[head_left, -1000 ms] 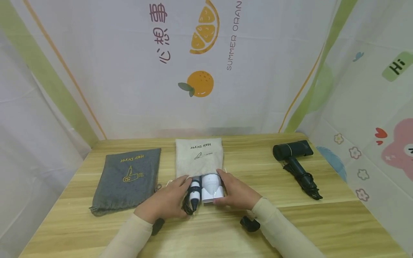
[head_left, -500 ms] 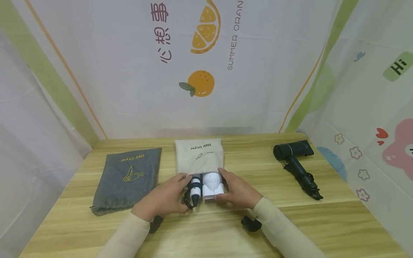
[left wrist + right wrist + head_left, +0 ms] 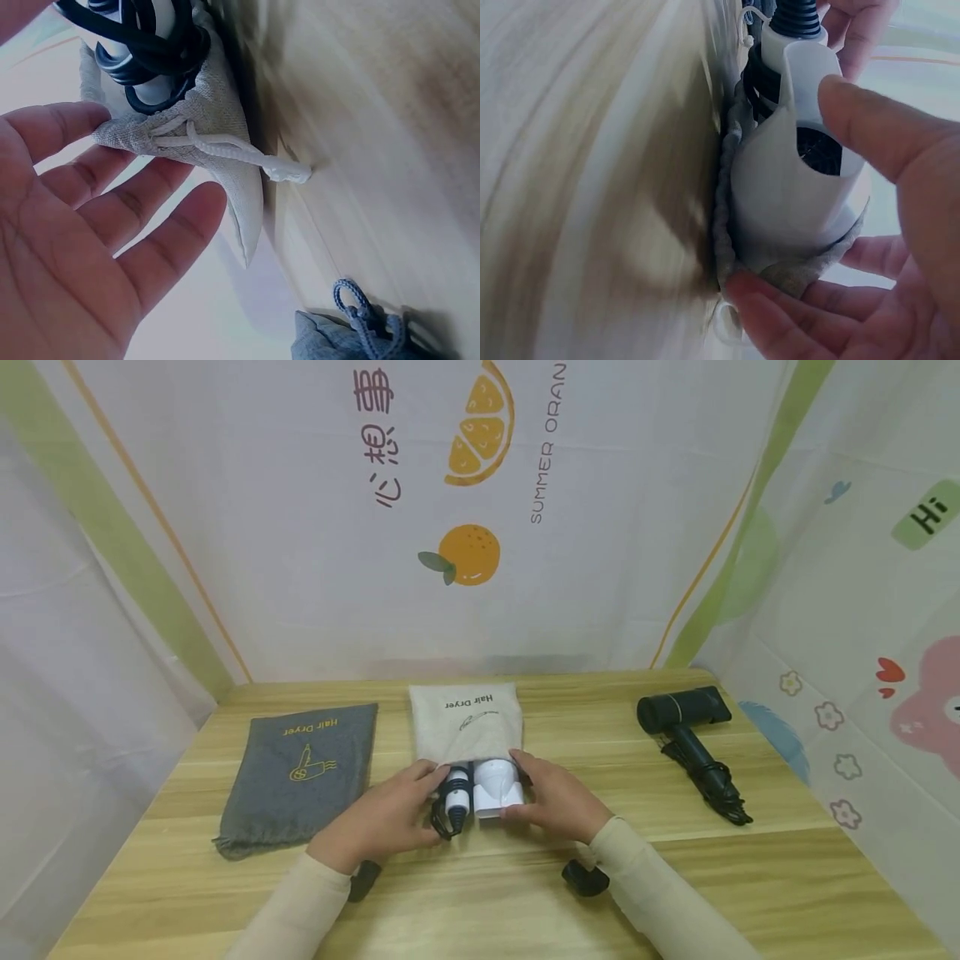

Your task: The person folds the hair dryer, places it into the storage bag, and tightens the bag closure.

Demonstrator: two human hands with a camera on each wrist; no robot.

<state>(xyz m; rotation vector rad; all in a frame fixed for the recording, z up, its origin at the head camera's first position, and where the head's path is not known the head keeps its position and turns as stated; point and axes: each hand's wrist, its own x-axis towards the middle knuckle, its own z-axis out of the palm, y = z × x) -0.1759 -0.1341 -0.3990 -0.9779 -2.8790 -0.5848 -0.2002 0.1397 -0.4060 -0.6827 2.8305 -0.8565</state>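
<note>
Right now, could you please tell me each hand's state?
Left hand: open, touching the pale bag.
Right hand: holding that bag's edge around the white dryer.

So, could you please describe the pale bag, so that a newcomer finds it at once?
On the wooden table, look near the middle of the far edge. There lies the pale bag, printed "Hair Dryer" in dark letters. Unlike the dark grey bag to its left, which has yellow print, it has a white hair dryer sticking out of its mouth.

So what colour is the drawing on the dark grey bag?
The drawing is yellow, clearest from the head view.
</note>
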